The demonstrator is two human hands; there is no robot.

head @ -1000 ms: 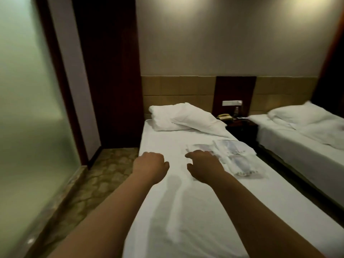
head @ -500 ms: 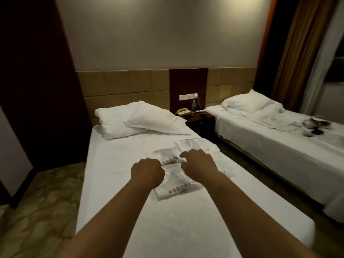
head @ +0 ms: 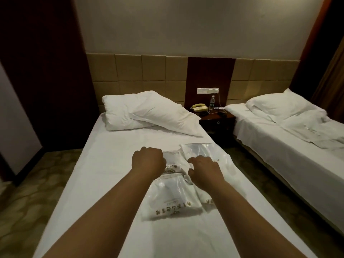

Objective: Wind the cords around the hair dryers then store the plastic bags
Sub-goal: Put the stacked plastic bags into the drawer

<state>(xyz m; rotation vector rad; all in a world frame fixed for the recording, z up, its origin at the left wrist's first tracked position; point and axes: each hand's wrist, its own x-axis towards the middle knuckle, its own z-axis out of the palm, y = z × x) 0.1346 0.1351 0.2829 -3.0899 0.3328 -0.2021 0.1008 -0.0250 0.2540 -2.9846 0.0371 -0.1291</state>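
- Head view: near bed [head: 111, 183] as landmark, white sheet, pillows [head: 149, 112] at head end.
- Plastic bags [head: 173, 196] in loose overlapping pile on near bed, mid-mattress toward right edge; printed text on nearest bag, one clear bag furthest toward pillows.
- Left hand [head: 148, 161] over far-left edge of pile, fingers curled under; contact with bag not resolvable, grip cannot tell.
- Right hand [head: 204, 169] over middle of pile, fingers bent down and slightly apart, tips at or just above plastic; no bag visibly pinched, cannot tell.
- Change vs a second ago: view swung right, bags then off to right of both hands, now directly beneath them; both hands closer to pile, bags themselves apparently unmoved.
- Meaning: likely bag-gathering step starting, nothing lifted or stored yet.
- No hair dryers or cords seen on near bed; cord-winding status not judgeable.
- Nightstand [head: 216, 120] right of near bed's head end, telephone [head: 199, 107] and bottle [head: 212, 101] on top.
- Second bed [head: 279, 155] further right, well apart from bags.
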